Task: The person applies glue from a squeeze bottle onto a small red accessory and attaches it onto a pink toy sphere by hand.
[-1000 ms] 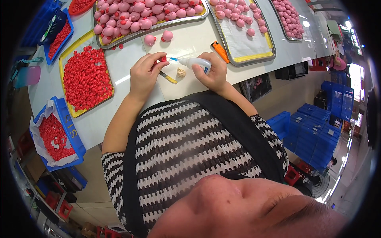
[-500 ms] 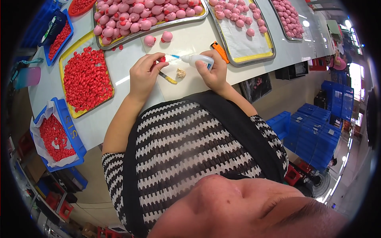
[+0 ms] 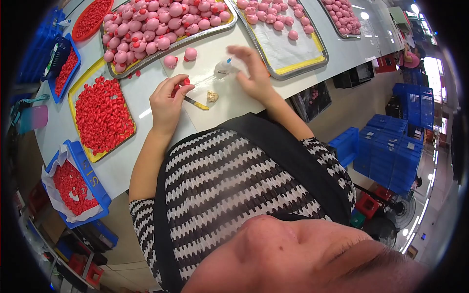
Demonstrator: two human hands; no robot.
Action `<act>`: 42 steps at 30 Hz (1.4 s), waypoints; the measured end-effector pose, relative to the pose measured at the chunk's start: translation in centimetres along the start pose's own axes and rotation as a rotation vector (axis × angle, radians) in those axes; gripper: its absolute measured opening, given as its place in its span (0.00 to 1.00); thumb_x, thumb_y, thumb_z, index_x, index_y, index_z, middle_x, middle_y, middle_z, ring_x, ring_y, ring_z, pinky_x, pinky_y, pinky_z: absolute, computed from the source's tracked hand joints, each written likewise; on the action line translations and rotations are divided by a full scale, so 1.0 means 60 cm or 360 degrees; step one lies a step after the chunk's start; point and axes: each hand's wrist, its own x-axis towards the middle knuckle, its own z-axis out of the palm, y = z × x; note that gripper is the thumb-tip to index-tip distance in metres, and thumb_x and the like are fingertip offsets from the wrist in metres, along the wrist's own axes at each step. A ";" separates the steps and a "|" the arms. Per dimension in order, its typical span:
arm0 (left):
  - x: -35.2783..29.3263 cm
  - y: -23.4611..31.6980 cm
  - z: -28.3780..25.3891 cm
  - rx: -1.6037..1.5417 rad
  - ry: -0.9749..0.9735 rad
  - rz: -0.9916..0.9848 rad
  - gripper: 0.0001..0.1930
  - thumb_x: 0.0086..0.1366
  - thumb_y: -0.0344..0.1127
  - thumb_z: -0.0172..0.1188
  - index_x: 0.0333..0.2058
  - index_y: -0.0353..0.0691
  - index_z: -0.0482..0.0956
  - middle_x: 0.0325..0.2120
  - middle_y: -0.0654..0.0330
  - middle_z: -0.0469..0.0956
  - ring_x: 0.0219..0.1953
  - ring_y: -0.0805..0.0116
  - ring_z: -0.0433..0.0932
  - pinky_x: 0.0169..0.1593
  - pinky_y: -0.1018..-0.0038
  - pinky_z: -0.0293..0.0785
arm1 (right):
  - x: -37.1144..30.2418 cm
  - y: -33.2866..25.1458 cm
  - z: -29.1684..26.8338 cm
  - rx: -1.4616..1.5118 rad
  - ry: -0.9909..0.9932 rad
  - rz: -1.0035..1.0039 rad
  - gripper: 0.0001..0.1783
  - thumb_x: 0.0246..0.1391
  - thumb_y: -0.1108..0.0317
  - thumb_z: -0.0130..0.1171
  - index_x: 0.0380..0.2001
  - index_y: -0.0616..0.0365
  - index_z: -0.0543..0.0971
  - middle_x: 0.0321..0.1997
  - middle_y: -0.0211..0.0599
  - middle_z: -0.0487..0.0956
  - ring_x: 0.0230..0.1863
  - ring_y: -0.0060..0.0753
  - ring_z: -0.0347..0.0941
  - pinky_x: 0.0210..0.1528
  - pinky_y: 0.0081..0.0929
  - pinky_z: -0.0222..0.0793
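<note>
Between the thumb and fingertips of my left hand (image 3: 166,101) is a small red plastic piece (image 3: 186,81). My right hand (image 3: 255,78) is empty with its fingers apart, just right of a white squeeze bottle (image 3: 223,67) with a blue tip, which stands on the table. Close to my left fingertips lies a thin blade with a yellow handle (image 3: 199,104), beside a crumpled beige lump (image 3: 212,96). Two round pink toy figures (image 3: 190,54) with red parts sit beyond my left hand. An orange tool is almost wholly hidden behind my right hand.
A metal tray (image 3: 229,25) heaped with pink figures lies beyond. To the left are a yellow tray of red pieces (image 3: 103,115), a blue lined bin (image 3: 101,188) and a red bowl (image 3: 78,37). Another metal tray (image 3: 293,73) stands right. Blue crates (image 3: 386,151) are stacked on the floor.
My right hand has let go of the squeeze bottle, which went from tilted at the red piece to standing on the table. My left hand still pinches the red piece. The whole view has shifted slightly.
</note>
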 end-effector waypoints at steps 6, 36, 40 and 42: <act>-0.009 0.006 -0.007 -0.0017 -0.0047 -0.0075 0.10 0.53 0.28 0.63 0.35 0.33 0.78 0.27 0.60 0.76 0.29 0.76 0.74 0.33 0.81 0.70 | 0.049 0.107 -0.150 -0.1070 0.0694 -0.0131 0.19 0.44 0.81 0.47 0.43 0.62 0.71 0.45 0.45 0.72 0.45 0.45 0.70 0.48 0.34 0.65; -0.011 0.002 0.001 -0.0230 -0.0372 0.0039 0.10 0.51 0.27 0.63 0.34 0.34 0.78 0.24 0.59 0.76 0.24 0.73 0.74 0.29 0.79 0.71 | -0.010 -0.096 0.011 0.0421 -0.0563 0.0267 0.20 0.47 0.79 0.59 0.44 0.61 0.69 0.49 0.40 0.70 0.47 0.29 0.70 0.49 0.24 0.69; -0.009 0.004 -0.001 -0.0326 -0.0370 -0.0009 0.10 0.51 0.26 0.63 0.34 0.34 0.79 0.24 0.59 0.76 0.24 0.74 0.73 0.29 0.79 0.71 | -0.007 -0.089 0.023 0.0231 -0.0499 0.0024 0.20 0.43 0.79 0.62 0.42 0.58 0.71 0.45 0.38 0.71 0.42 0.30 0.71 0.47 0.25 0.69; -0.010 0.000 0.000 -0.0380 -0.0373 -0.0045 0.09 0.51 0.26 0.63 0.34 0.34 0.79 0.24 0.59 0.76 0.25 0.74 0.74 0.30 0.80 0.71 | -0.003 -0.098 0.019 0.0140 -0.0531 -0.0012 0.19 0.43 0.79 0.62 0.41 0.59 0.71 0.44 0.38 0.71 0.42 0.30 0.71 0.46 0.24 0.70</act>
